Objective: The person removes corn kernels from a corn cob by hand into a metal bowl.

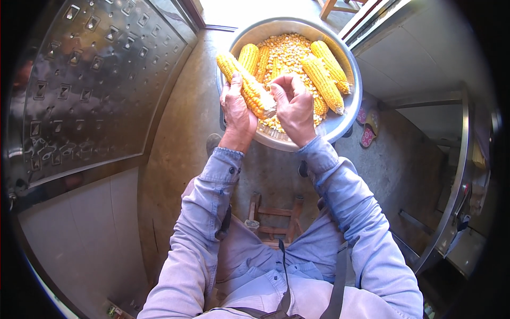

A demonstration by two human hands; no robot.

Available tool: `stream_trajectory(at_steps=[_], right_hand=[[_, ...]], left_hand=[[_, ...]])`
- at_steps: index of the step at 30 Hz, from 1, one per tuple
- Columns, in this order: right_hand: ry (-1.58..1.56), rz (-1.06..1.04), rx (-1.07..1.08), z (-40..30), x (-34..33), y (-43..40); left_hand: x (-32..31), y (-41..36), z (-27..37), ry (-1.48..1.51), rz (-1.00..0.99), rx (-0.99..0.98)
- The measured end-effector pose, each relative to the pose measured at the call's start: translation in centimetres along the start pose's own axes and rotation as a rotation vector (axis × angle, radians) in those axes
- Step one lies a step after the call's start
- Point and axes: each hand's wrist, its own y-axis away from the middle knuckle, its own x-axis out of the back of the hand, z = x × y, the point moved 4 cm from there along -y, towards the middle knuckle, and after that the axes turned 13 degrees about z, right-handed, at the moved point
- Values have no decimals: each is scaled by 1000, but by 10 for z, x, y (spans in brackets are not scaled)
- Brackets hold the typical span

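Observation:
My left hand [238, 105] grips a yellow ear of corn [246, 89] aslant over a wide metal basin [352, 105]. Kernels are gone from a pale strip along the ear's right side near its lower end. Beside that bare strip is my right hand [294, 104], fingers curled and thumb against the forefinger; whether kernels are between them is hidden. Loose corn kernels [289, 50] cover the basin's floor. Two whole ears of corn [323, 81] rest against its right side, and more ears [249, 56] lie at the left, partly behind the held one.
A wooden stool [275, 211] shows between my legs. Pink patterned slippers [369, 133] lie on the concrete floor [181, 103] right of the basin. An embossed metal door [99, 79] stands at the left. Metal-framed furniture [464, 159] is at the right, and another wooden stool's legs [328, 8] show beyond the doorway.

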Motion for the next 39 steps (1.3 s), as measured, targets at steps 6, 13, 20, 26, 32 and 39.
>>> stream_trajectory(at_steps=[6,13,20,26,32,39], right_hand=[[137,82,152,29,6,-20],[-136,-216,-165,15,-2,7],[-571,-295,-696,11,-1,21],[-379,-225,-636,-3,4,26],[-238,-232,-530,11,3,28],[-219,-88,-221,19,1,20]], left_hand=[[-4,4,-5,8,0,16],[-7,4,-2,28,-26,-82],[-7,1,3,-9,43,146],[-4,2,5,-36,89,95],[-2,-6,5,20,106,112],[-13,7,10,-36,-38,93]])
